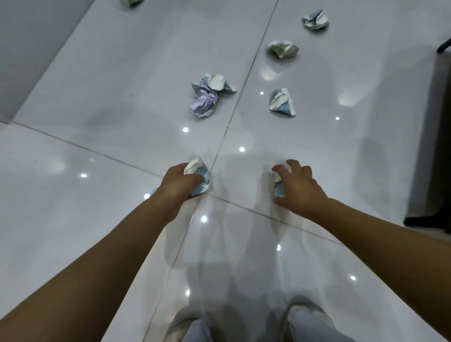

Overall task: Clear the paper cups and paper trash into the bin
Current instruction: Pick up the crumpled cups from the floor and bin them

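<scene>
My left hand [179,181] grips a crushed blue-and-white paper cup [197,168] low over the glossy tiled floor. My right hand [296,185] curls its fingers round another crushed cup [278,188] that lies on the floor, mostly hidden under the palm. Further ahead lie a lilac crumpled paper [203,102] touching a crushed cup [218,81], a blue crushed cup [281,102], a green-tinted one [283,48] and a blue-white one [314,19]. Another piece [133,2] shows at the top edge. No bin is in view.
A grey wall or cabinet side [29,48] runs along the left. Dark furniture [439,146] with a black base stands at the right edge. My two shoes [246,324] show at the bottom. Ceiling lights reflect off the white tiles.
</scene>
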Available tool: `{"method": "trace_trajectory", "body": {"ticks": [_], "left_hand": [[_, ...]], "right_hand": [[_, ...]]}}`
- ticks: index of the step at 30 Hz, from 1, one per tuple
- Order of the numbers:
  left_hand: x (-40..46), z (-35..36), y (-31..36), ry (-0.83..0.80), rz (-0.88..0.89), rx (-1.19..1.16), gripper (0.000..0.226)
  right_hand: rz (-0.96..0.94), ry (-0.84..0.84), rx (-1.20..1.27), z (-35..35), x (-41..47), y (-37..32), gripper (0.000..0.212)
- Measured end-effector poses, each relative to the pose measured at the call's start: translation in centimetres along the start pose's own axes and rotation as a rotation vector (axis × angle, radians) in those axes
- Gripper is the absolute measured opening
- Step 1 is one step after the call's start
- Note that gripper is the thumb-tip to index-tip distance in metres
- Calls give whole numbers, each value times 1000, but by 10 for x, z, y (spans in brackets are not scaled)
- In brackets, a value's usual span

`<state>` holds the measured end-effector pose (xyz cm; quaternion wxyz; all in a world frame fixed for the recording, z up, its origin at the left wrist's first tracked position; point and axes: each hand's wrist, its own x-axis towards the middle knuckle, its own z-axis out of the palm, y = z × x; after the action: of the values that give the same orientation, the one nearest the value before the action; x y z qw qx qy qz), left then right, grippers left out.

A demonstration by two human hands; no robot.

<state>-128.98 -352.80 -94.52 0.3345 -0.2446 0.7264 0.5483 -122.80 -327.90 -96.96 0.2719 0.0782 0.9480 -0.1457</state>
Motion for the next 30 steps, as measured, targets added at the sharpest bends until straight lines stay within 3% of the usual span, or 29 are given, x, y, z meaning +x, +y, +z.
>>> {"method": "trace_trajectory", "body": {"ticks": [6, 10, 18, 24, 30], "left_hand": [[-3, -22, -8, 100, -25, 19, 18], [-10, -24, -5, 112, -18, 32, 37], [-14, -15, 27, 109, 131, 180, 18], [-68, -17, 90, 99, 223, 343, 24], [-211, -28, 195, 21, 278, 441, 19]], "right_hand": [[-59, 8, -7, 20, -5, 0, 52], [-79, 17, -1, 23, -7, -4, 47], [-87, 87, 239, -7, -2, -19, 50], [-110, 97, 394, -86, -36, -48, 51], [-74, 126, 473, -226, -143, -95, 50]]}}
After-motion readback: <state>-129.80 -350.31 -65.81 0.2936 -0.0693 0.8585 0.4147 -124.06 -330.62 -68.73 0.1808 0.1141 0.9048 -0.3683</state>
